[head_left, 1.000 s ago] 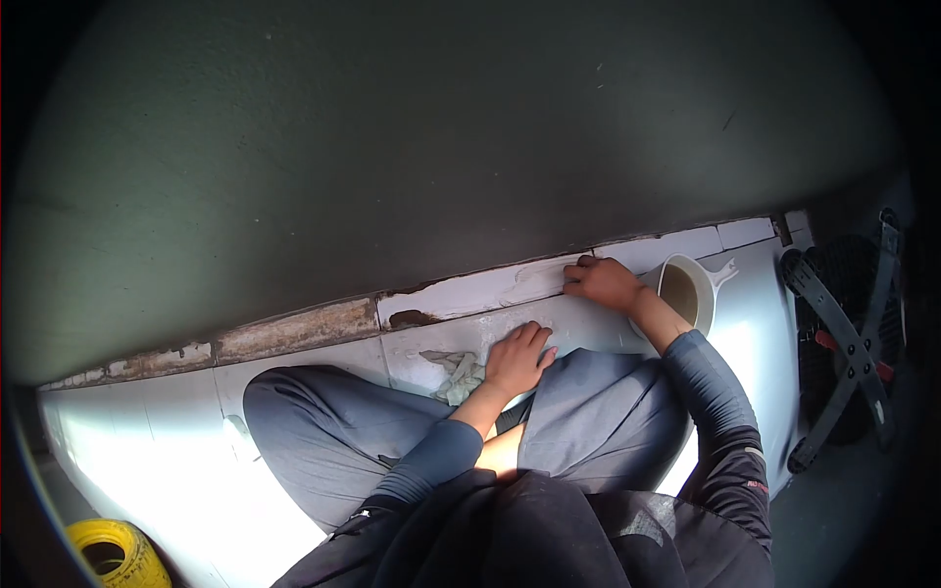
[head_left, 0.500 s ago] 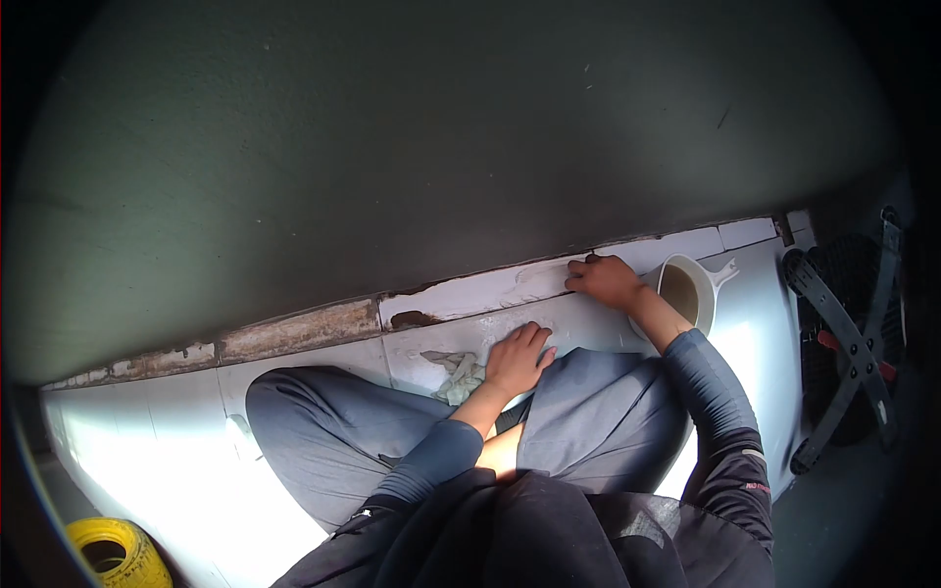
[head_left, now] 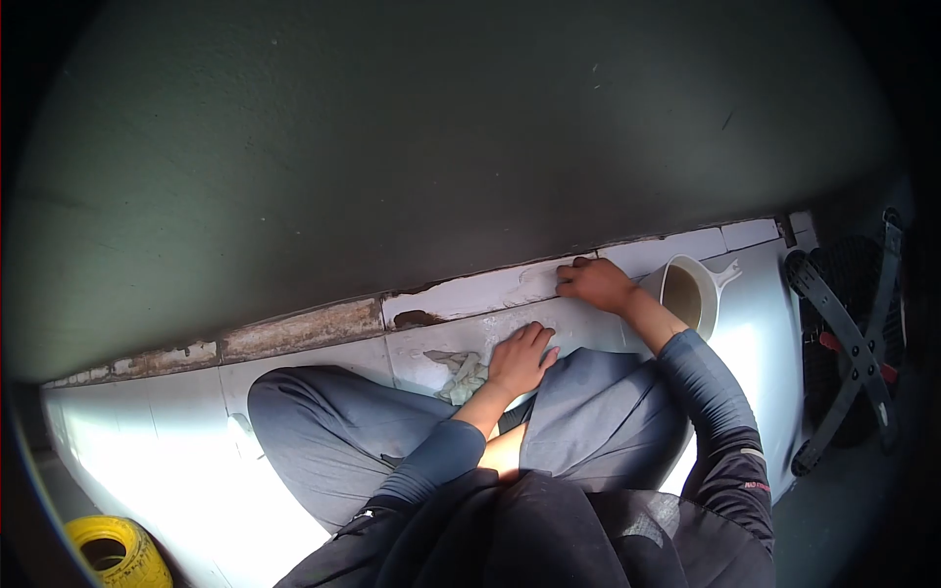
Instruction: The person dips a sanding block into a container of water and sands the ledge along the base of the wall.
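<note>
My right hand [head_left: 598, 285] presses against the white skirting tile [head_left: 470, 292] at the foot of the dark wall. Its fingers are curled together, and whatever they may hold is hidden. Wet, whitish smears show on the tile beside the fingertips. My left hand [head_left: 522, 360] rests on the white tiled floor with its fingers spread and nothing in it. A crumpled pale cloth [head_left: 461, 376] lies just left of that hand. Right of my right forearm stands a white plastic dipper [head_left: 689, 294] holding murky brownish liquid.
Left of the white tile, the skirting strip [head_left: 299, 330] is stained brown, with a dark patch [head_left: 417, 318] beside it. A black metal folding frame [head_left: 851, 343] stands at the right. A yellow ring-shaped object [head_left: 118, 551] lies at lower left. My crossed legs [head_left: 328, 416] fill the near floor.
My right hand has slid slightly left along the skirting tile. The left hand, cloth and dipper stay put; the whole view shifts a little.
</note>
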Action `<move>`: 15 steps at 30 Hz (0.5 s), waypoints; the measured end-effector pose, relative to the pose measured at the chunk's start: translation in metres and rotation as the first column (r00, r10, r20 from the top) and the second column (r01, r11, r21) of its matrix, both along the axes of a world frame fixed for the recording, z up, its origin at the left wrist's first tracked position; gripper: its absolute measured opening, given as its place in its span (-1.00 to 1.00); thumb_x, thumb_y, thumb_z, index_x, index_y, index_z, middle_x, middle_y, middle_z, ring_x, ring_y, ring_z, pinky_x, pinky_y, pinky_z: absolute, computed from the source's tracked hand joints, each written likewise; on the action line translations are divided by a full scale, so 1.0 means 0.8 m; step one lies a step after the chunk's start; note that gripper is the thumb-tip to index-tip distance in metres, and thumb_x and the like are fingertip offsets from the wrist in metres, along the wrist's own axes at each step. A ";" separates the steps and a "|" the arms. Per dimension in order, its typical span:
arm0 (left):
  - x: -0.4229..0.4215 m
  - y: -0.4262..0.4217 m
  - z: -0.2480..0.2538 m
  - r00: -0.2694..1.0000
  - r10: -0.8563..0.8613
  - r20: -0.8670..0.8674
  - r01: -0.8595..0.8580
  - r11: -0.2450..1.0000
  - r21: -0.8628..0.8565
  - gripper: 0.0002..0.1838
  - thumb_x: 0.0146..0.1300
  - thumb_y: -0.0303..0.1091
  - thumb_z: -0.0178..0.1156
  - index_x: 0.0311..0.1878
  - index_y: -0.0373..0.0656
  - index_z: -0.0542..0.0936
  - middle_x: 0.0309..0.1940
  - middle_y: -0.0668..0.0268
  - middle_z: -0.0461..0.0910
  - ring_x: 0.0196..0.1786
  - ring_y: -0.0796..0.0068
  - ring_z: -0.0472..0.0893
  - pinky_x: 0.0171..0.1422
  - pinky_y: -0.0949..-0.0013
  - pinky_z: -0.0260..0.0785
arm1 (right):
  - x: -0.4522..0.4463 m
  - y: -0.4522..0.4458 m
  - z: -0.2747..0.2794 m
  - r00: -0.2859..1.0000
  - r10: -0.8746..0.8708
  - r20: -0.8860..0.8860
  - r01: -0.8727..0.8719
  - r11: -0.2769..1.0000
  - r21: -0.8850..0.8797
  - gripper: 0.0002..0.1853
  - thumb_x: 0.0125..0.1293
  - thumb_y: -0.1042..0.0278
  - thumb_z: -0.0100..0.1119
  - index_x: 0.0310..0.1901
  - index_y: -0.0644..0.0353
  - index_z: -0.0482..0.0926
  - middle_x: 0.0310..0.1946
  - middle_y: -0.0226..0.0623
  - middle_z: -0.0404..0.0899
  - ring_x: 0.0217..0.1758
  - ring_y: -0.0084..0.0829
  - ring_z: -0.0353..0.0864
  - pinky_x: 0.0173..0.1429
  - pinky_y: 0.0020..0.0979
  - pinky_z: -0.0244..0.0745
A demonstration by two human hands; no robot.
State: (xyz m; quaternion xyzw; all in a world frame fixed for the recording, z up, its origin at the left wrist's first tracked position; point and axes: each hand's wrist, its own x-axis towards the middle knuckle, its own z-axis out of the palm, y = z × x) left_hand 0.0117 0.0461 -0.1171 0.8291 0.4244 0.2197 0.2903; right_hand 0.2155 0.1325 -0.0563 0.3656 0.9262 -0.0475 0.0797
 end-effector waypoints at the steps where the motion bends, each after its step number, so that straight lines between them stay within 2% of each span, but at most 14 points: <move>1: 0.001 0.000 0.000 1.000 0.001 0.007 -0.001 1.000 0.000 -0.69 0.24 -0.07 0.07 -0.09 -0.05 0.50 -0.16 0.30 0.47 -0.08 0.25 0.54 -0.12 0.19 0.44 | 0.016 0.002 0.003 0.997 -0.023 0.080 0.024 1.000 -0.012 -0.83 0.08 0.36 0.05 -0.28 -0.03 0.58 -0.20 -0.43 0.48 -0.13 -0.31 0.57 -0.22 -0.35 0.61; 2: 0.001 -0.002 0.001 1.000 0.001 0.011 -0.001 1.000 -0.003 -0.69 0.24 -0.07 0.07 -0.09 -0.05 0.50 -0.16 0.30 0.47 -0.08 0.25 0.54 -0.12 0.19 0.44 | 0.025 0.002 0.006 0.986 -0.046 0.159 0.050 0.999 -0.021 -0.82 0.08 0.36 0.05 -0.27 -0.03 0.58 -0.20 -0.42 0.48 -0.13 -0.30 0.57 -0.21 -0.34 0.61; 4: 0.002 0.000 0.003 1.000 0.006 -0.005 -0.007 1.000 -0.016 -0.69 0.24 -0.06 0.07 -0.09 -0.05 0.50 -0.16 0.30 0.47 -0.08 0.25 0.54 -0.11 0.20 0.44 | 0.030 0.004 0.003 0.984 -0.052 0.170 0.057 0.998 -0.020 -0.81 0.08 0.36 0.04 -0.27 -0.04 0.59 -0.21 -0.41 0.47 -0.12 -0.29 0.57 -0.21 -0.35 0.61; 9: 0.003 -0.001 0.004 1.000 -0.001 -0.011 0.001 1.000 -0.015 -0.68 0.24 -0.07 0.06 -0.07 -0.05 0.50 -0.15 0.31 0.47 -0.08 0.25 0.54 -0.10 0.20 0.44 | -0.021 -0.001 -0.005 0.998 0.053 -0.013 -0.053 0.998 0.036 -0.86 0.07 0.37 0.05 -0.33 -0.01 0.57 -0.23 -0.44 0.48 -0.13 -0.31 0.56 -0.25 -0.38 0.61; 12: 0.002 0.000 0.003 1.000 0.000 -0.006 0.000 1.000 -0.001 -0.68 0.24 -0.07 0.06 -0.07 -0.05 0.50 -0.15 0.31 0.47 -0.09 0.25 0.54 -0.11 0.20 0.44 | -0.059 0.003 -0.008 0.995 0.082 -0.063 -0.079 0.996 0.041 -0.89 0.05 0.38 0.06 -0.36 0.01 0.55 -0.24 -0.45 0.48 -0.14 -0.32 0.56 -0.27 -0.40 0.61; 15: 0.000 0.001 0.001 1.000 0.000 -0.005 0.000 1.000 0.002 -0.69 0.24 -0.07 0.07 -0.07 -0.05 0.50 -0.16 0.31 0.47 -0.09 0.25 0.54 -0.11 0.20 0.44 | -0.038 0.004 -0.006 0.996 0.049 -0.076 -0.048 0.999 0.018 -0.87 0.06 0.37 0.05 -0.34 -0.01 0.57 -0.24 -0.45 0.47 -0.13 -0.31 0.56 -0.25 -0.36 0.60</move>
